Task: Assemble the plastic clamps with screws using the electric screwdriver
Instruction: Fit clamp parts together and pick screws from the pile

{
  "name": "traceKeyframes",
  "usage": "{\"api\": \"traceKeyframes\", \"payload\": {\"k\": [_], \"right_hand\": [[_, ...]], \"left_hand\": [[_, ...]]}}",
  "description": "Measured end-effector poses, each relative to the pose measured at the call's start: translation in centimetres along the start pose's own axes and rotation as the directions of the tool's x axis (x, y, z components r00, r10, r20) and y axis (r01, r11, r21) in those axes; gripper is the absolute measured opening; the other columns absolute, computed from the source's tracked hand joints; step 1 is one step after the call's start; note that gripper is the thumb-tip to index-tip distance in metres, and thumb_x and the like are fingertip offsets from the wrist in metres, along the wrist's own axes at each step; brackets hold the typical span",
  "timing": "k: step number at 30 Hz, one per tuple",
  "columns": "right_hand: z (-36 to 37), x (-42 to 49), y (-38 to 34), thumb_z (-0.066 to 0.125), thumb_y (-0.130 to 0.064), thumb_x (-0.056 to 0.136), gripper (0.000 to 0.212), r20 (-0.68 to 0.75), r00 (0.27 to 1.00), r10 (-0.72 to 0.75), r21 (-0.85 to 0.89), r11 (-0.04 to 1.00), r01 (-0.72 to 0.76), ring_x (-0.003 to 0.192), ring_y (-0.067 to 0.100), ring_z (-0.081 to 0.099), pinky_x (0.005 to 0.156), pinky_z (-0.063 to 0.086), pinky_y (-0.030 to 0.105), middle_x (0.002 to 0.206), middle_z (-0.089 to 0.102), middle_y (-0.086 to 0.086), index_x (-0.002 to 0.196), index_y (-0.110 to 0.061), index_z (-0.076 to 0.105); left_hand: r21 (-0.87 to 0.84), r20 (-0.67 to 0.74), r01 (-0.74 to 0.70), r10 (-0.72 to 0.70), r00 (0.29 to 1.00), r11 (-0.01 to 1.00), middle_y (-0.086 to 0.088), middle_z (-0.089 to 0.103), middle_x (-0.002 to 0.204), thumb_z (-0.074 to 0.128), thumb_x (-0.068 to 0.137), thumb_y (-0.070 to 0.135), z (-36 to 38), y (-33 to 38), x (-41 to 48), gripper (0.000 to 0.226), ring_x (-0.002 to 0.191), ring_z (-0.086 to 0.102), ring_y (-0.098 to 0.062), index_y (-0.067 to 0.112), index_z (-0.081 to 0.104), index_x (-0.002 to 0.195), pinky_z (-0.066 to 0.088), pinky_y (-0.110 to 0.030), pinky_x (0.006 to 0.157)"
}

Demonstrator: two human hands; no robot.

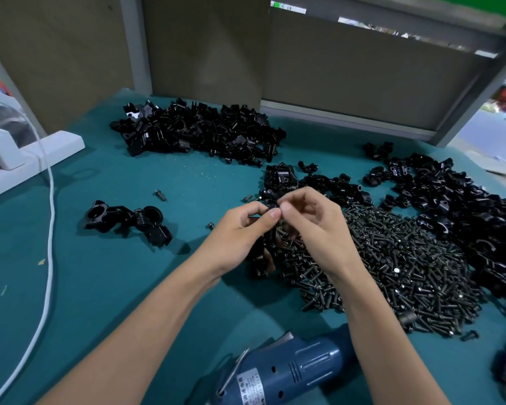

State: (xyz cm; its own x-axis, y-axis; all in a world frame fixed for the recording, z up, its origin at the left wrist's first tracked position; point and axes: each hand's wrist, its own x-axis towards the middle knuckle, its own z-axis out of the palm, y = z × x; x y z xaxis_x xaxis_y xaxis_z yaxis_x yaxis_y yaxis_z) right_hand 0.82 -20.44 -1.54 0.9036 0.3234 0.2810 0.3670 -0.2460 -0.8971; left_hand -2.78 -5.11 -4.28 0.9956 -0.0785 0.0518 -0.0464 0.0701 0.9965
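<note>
"Slipping is being risked here. If the clamp (270, 235) is being pinched too loosely, it could be dropped into the screw pile (392, 264) and lost."

"How are the hands being held?"

"Together, over the desk (114, 273). The clamp is being gripped by the curled left hand (240, 229), and its top is being pinched by the right hand (313, 226). The electric screwdriver (289, 372) is lying untouched nearby."

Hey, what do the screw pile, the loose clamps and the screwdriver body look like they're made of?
Screw pile: likely metal, dark coating; small glints on heads and threads.
Clamps: probably moulded plastic, glossy black; smooth edges catch the light.
Electric screwdriver: blue plastic housing by its look, satin sheen, moulded vents.
</note>
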Motion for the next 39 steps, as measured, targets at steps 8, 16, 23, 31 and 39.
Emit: {"api": "traceKeyframes", "payload": {"k": [8,16,23,31,39], "right_hand": [[-0.4,0.0,-0.09,0.063,-0.022,0.094,0.022,0.018,0.997,0.08,0.088,0.993,-0.081,0.047,0.008,0.055,0.044,0.043,0.019,0.055,0.061,-0.003,0.075,-0.011,0.063],[-0.34,-0.01,0.09,0.072,-0.004,0.085,0.007,-0.034,0.999,-0.033,0.101,0.994,0.036,0.059,0.013,0.064,0.057,0.053,0.025,0.068,0.068,0.002,0.08,-0.008,0.068],[-0.63,-0.06,0.04,0.074,-0.004,0.083,0.019,0.03,0.999,-0.023,0.189,0.982,0.017,0.088,0.013,0.068,0.081,0.055,0.025,0.093,0.07,0.0,0.098,-0.012,0.066],[-0.35,-0.12,-0.12,0.062,-0.03,0.093,0.031,0.034,0.992,0.118,0.068,0.99,-0.12,0.047,0.008,0.054,0.044,0.042,0.018,0.056,0.063,0.0,0.076,-0.005,0.068],[-0.01,-0.04,-0.06,0.068,-0.013,0.09,0.01,-0.03,0.997,-0.073,-0.106,0.992,0.069,0.069,0.014,0.061,0.067,0.053,0.033,0.073,0.066,-0.004,0.08,-0.013,0.066]], "left_hand": [[0.061,-0.022,-0.011,0.013,1.0,0.998,-0.036,0.061,0.097,0.061,0.081,0.052,-0.12,-0.09,-0.15,0.045,0.071,0.058,-0.03,0.009,0.06,0.093,0.047,-0.043,0.073],[0.04,0.013,0.0,-0.001,1.0,0.999,-0.023,0.07,0.094,0.06,0.085,0.051,-0.26,-0.09,-0.15,0.038,0.058,0.066,-0.03,0.014,0.06,0.091,0.051,-0.038,0.065],[-0.06,0.02,0.001,0.001,1.0,0.998,-0.014,0.073,0.087,0.059,0.089,0.046,-0.3,0.08,-0.15,0.023,0.054,0.067,-0.032,0.024,0.064,0.084,0.052,-0.033,0.051],[0.061,-0.002,-0.017,0.017,1.0,0.998,-0.029,0.065,0.093,0.062,0.083,0.052,-0.12,-0.07,-0.08,0.038,0.057,0.066,-0.035,0.015,0.059,0.092,0.048,-0.035,0.058],[-0.012,0.044,0.08,-0.08,0.996,0.997,-0.01,0.074,0.086,0.054,0.091,0.05,0.31,0.1,-0.28,0.043,0.066,0.07,-0.021,0.01,0.066,0.099,0.052,-0.039,0.08]]}}
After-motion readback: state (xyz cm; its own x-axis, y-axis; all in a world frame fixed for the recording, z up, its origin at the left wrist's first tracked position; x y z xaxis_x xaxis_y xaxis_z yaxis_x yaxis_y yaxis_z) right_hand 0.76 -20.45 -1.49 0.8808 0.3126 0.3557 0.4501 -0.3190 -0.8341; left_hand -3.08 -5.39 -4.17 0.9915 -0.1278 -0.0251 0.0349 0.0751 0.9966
